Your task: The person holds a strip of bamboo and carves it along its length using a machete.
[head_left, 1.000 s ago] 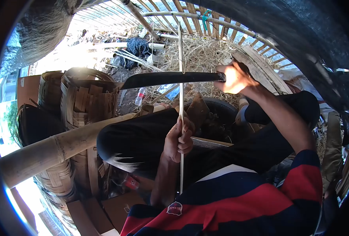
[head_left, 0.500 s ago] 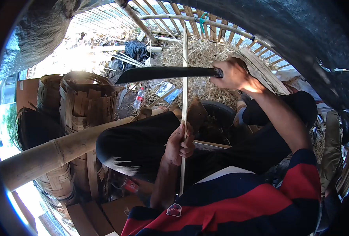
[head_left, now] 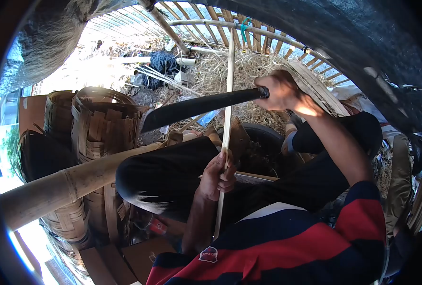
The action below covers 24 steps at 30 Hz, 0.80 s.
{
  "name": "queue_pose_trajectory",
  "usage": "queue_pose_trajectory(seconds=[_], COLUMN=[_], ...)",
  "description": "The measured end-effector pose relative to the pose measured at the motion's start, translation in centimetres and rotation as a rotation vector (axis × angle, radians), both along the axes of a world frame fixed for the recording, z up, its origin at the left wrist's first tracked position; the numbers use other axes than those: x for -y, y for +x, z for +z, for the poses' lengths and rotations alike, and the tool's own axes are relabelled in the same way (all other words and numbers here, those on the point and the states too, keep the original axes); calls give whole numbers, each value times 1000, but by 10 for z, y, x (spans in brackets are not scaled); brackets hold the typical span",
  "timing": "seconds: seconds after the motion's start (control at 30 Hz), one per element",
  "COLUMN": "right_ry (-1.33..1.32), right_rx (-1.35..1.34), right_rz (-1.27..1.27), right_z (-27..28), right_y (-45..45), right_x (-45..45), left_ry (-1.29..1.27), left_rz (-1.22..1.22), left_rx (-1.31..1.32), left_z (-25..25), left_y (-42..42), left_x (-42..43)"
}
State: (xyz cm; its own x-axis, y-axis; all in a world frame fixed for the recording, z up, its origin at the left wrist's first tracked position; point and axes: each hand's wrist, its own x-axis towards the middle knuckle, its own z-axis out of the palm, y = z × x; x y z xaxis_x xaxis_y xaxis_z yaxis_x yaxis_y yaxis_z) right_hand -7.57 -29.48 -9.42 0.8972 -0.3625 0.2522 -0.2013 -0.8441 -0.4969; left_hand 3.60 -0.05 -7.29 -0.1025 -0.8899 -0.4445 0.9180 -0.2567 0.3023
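A long pale bamboo strip [head_left: 229,95] stands nearly upright in front of me, its top leaning slightly right. My left hand [head_left: 218,175] is closed round its lower part, above my lap. My right hand [head_left: 278,90] grips the handle of a large dark machete [head_left: 196,108]. The blade points left, its tip lower than the handle, and crosses the strip well above my left hand. Whether blade and strip touch, I cannot tell.
A thick bamboo pole [head_left: 73,183] runs beside my knee at the left. Woven bamboo baskets [head_left: 104,123] stand behind it. A dark round tub [head_left: 263,140] is between my legs. Dry straw [head_left: 253,66] and a slatted bamboo fence [head_left: 215,23] lie beyond.
The machete's tip has swung down, tilting the blade from nearly level. The upper end of the bamboo strip has shifted right. My left hand keeps its hold.
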Motion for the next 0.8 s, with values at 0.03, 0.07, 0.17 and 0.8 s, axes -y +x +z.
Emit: queue_pose_trajectory(seconds=[0.03,0.07,0.17,0.8], right_ry=[6,8,95,-159], right_rx=[-7,-12,-173,-51], right_rz=[-31,-63,-284,-224], right_z=[-4,-7,-13,-2], right_y=[0,1,3,-20], right_x=[3,8,23,18], left_ry=[3,3,9,254], left_rz=[-16,-19,-16,-93], left_rx=[-7,-7,-34,369], left_z=[0,-3,-8,13], left_y=[-1,-1,1,-14], left_x=[0,-1,-3,9])
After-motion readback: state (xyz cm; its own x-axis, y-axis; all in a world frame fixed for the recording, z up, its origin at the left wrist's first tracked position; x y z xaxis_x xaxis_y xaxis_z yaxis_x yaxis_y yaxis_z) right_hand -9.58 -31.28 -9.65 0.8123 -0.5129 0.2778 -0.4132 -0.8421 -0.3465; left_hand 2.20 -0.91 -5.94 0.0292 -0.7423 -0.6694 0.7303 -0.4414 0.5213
